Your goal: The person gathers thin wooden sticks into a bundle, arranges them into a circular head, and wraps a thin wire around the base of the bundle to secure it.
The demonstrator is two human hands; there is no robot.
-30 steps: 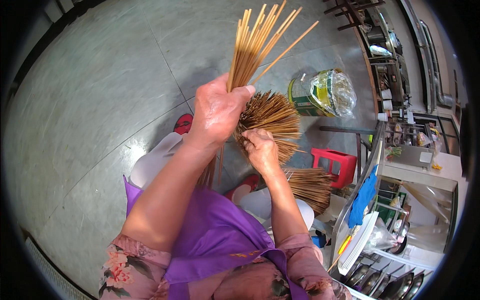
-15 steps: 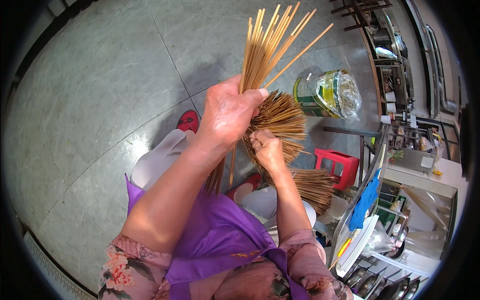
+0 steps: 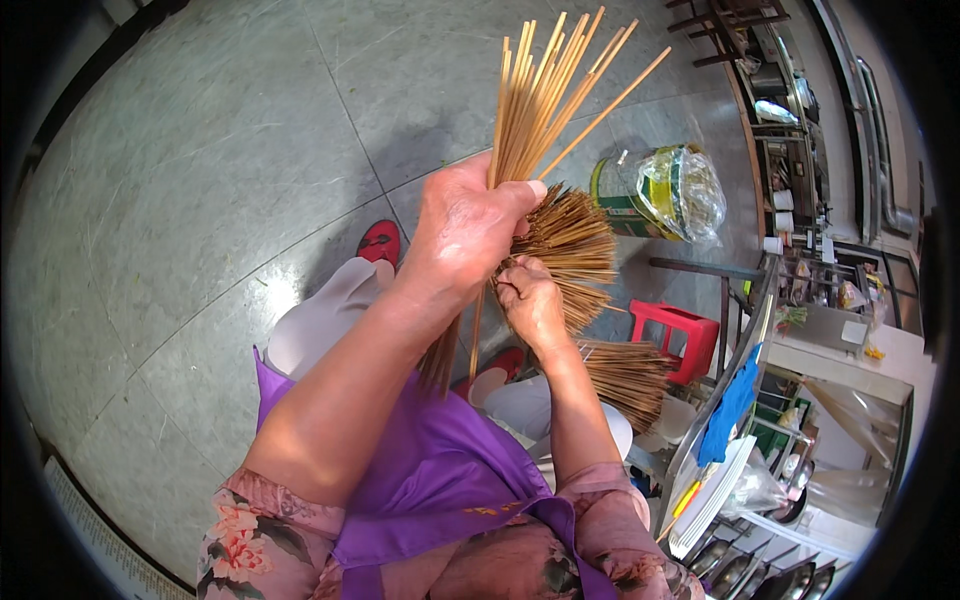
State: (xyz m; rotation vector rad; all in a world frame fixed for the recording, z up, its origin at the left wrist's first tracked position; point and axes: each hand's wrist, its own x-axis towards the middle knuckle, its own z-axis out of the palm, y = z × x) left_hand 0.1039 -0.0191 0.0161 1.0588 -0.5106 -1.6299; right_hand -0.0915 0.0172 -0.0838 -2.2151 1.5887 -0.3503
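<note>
My left hand (image 3: 465, 222) is closed round a bundle of long, thin wooden chopsticks (image 3: 535, 125). Their pale upper ends fan out above the fist, one leaning well apart to the right; darker lower ends (image 3: 440, 360) hang below the wrist. To the right of that fist, my right hand (image 3: 530, 300) has its fingers curled in a pinch at the near left edge of a dense, brown bunch of chopsticks (image 3: 575, 245). The fingertips partly hide what they grip. Another thick bunch of chopsticks (image 3: 625, 380) lies beside my right forearm, near my knee.
A green and yellow tub (image 3: 655, 195) with clear plastic over it stands beyond the bunch. To the right are a red plastic stool (image 3: 680, 340) and a metal-framed table edge (image 3: 720, 380) with a blue cloth (image 3: 732, 405). Shelves of kitchenware line the right side.
The view has shifted slightly. Fewer chopsticks seem to show fanned above my left fist, and both hands keep nearly the same place and grip.
</note>
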